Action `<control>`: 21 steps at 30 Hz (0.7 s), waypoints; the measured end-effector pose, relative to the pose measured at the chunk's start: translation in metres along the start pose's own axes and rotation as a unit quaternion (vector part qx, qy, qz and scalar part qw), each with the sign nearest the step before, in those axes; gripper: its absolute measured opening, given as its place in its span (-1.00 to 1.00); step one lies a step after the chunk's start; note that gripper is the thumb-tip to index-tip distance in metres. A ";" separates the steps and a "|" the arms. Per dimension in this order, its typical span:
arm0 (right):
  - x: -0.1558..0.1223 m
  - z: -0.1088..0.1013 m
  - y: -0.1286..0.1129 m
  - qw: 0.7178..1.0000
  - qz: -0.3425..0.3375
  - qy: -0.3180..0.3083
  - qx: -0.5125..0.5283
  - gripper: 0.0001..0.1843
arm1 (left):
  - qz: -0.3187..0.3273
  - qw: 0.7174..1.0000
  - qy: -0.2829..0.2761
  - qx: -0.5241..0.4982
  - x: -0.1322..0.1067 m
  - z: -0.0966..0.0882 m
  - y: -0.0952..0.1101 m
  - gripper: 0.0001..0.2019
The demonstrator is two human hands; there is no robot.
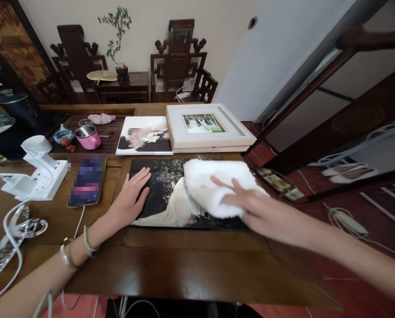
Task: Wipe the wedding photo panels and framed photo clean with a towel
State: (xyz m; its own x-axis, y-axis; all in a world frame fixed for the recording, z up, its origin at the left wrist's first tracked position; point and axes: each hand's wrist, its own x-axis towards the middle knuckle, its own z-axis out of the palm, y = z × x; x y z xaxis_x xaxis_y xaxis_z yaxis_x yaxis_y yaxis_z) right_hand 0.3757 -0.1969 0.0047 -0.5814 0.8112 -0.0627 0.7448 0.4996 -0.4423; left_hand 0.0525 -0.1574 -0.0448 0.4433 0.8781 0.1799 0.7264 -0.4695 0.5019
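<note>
The right hand (252,203) grips a white cloth (200,179) on a dark picture panel (161,187) — the left hand (133,193) lies open there, a phone (89,179) to its left.

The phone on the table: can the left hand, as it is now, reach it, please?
Probably yes. The left hand holds nothing and rests on the dark picture; the phone lies close to its left, with only a strip of tabletop visible between them.

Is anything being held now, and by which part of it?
The right hand holds the cloth from above, by its near right part. The left hand holds nothing; it lies on the left end of the picture.
</note>
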 end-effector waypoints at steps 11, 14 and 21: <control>-0.010 0.012 -0.057 0.996 -0.058 -0.062 0.004 -0.42 | 0.001 1.000 -0.005 0.005 0.001 0.000 0.001 -0.56; 0.030 0.005 -0.032 0.997 -0.041 -0.051 -0.028 -0.30 | 0.000 1.000 -0.008 0.001 0.001 -0.001 0.001 -0.55; 0.084 -0.008 -0.013 0.995 -0.025 -0.042 -0.088 -0.27 | 0.008 1.000 -0.001 -0.007 0.000 0.000 -0.001 -0.56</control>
State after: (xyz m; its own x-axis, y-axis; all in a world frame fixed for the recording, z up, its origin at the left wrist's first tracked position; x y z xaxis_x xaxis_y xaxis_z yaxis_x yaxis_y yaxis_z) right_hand 0.3197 -0.1324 0.0124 -0.6384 0.7600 -0.1220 0.7561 0.5895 -0.2844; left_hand 0.0514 -0.1563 -0.0451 0.4559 0.8705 0.1855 0.7115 -0.4817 0.5117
